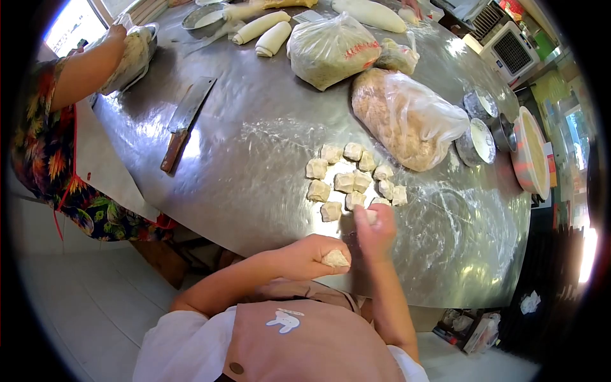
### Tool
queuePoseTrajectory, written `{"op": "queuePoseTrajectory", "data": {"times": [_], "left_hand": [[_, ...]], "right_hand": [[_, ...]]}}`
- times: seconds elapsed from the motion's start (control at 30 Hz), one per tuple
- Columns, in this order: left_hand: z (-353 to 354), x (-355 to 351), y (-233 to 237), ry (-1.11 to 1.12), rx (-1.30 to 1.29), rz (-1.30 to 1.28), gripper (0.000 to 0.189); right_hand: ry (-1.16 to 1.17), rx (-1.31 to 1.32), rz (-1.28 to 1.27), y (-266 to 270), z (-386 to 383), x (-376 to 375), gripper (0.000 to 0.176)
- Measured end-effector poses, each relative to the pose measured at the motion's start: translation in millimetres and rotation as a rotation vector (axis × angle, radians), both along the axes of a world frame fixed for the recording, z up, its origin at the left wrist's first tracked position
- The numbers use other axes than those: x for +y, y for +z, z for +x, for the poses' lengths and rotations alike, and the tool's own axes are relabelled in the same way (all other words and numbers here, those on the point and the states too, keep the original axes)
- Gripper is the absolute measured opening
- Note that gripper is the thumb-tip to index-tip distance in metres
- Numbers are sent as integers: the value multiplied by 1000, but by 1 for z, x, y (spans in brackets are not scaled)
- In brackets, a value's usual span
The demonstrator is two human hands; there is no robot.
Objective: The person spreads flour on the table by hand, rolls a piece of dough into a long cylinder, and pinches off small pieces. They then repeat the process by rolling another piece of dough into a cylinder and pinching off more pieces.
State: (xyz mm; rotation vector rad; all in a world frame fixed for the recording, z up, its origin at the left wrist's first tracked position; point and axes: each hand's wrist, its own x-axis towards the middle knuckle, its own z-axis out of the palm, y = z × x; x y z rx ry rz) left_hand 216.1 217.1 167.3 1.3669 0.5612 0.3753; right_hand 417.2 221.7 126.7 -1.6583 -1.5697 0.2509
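One cleaver (188, 118) lies near the left edge of the table (254, 172); by the front edge, the left hand (312, 256) curls closed around a dough lump (335, 258), many dough pieces (344, 183) cluster beyond, the right hand (375, 234) grips a small piece (371, 217), and a tan-filled bag (407, 118) rests farther right

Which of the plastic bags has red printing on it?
The puffed-up bag between the two short dough rolls and the small bag; none shows on that or the big brown-filled bag.

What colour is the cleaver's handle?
Reddish brown, with light metal-coloured spots; the head view shows the handle best.
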Motion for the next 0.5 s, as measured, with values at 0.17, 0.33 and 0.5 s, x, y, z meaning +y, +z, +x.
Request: {"op": "queuePoseTrajectory", "data": {"times": [0.17,0.33,0.5], "left_hand": [[5,3,-19,406,49,33,62],[-1,18,-7,420,166,-47,90],[-3,32,-37,460,669,558,121]], "right_hand": [[111,69,-110,34,1,-9,16],[97,253,-226,34,5,-12,28],[37,-147,-322,26,38,-8,100]]}}
